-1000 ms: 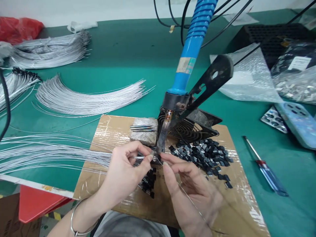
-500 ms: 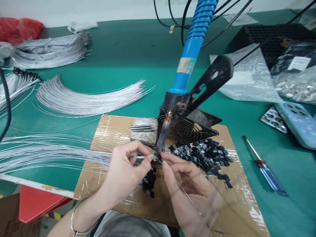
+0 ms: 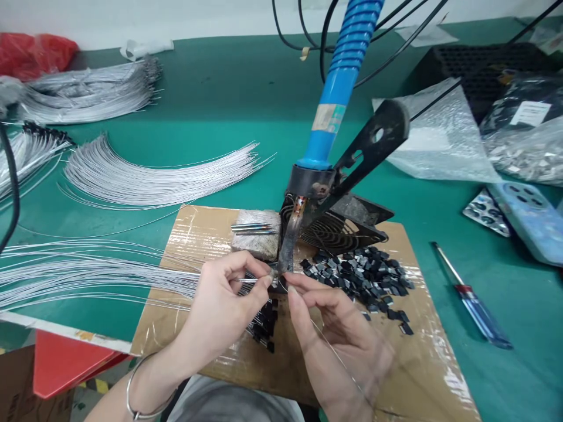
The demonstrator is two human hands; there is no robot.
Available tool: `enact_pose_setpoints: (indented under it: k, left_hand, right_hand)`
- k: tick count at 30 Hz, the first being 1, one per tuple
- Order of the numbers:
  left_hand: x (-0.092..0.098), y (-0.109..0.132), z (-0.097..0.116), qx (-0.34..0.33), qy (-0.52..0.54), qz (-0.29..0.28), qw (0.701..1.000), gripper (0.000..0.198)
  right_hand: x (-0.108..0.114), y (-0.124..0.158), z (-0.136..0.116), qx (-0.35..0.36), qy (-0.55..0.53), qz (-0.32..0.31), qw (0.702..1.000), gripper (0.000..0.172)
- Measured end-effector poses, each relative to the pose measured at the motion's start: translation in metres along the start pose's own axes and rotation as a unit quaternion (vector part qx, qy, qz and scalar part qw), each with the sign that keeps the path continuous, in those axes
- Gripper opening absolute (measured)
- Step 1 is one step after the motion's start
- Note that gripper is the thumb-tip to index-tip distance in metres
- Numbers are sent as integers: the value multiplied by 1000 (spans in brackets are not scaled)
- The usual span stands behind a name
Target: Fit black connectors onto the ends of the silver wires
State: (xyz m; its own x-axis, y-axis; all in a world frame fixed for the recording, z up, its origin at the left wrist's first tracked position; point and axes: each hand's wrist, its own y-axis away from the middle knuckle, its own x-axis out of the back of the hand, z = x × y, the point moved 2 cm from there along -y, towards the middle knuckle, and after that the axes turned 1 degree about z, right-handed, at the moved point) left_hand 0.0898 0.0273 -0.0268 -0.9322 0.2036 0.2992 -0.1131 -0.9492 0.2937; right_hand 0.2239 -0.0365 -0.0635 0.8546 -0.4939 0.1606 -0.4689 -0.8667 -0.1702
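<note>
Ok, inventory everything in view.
table: one, green, throughout
cardboard: one, brown, centre
soldering iron: one, blue, centre
fan: one, black, behind iron
metal part: one, silver, near iron
thin wire: one, silver, lower centre
small pieces: many, mostly black, on cardboard
rods: several, silver, on pale block
wires: many, grey, left
screwdriver: one, blue, right
phone: one, blue, far right
plastic bags: several, clear, upper right
crate: one, black, upper right
bag: one, red, upper left
cables: several, black, top
bracelet: one, silver, lower left
left hand, right hand: two, bare, centre
</note>
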Motion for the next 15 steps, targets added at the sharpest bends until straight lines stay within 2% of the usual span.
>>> enact_pose_setpoints:
  k: [15]
  left_hand:
    - [0,2,-1,-9,9,4,1000,10]
  right_hand:
    - [-2,0,-3,28,-6,22,999,12]
